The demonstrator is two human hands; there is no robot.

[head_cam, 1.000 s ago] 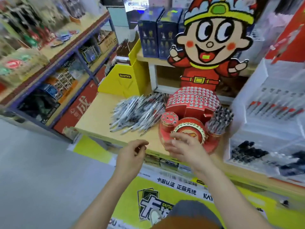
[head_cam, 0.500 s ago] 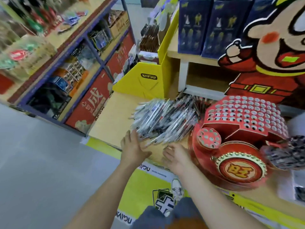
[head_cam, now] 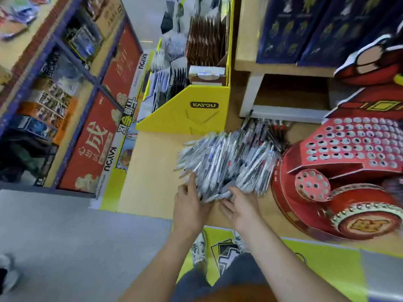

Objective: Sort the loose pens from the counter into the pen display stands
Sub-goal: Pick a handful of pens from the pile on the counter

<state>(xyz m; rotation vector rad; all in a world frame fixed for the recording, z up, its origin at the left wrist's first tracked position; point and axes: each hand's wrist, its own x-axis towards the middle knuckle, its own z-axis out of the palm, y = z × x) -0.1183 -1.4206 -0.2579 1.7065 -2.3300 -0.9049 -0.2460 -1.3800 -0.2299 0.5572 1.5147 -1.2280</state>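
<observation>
**A:** Looking down through the head view, the pile of pens [head_cam: 229, 162] sits mid-frame on the counter [head_cam: 152, 175], its right side hard against the red stand [head_cam: 353, 149].

**B:** And the hands?

**A:** The left hand [head_cam: 192, 205] and right hand [head_cam: 242, 208] are at the pile's lower edge. Their fingers are fairly straight and spread against the pen ends, and I see no pen pinched.

**B:** What might go wrong?

**A:** The pile is loose and crisscrossed, close to the counter's front edge. A careless scoop could roll pens off onto the floor [head_cam: 65, 236] at lower left. A thick handful would likely jam in the stand's small holes, or knock the little round holder [head_cam: 311, 185].
</observation>
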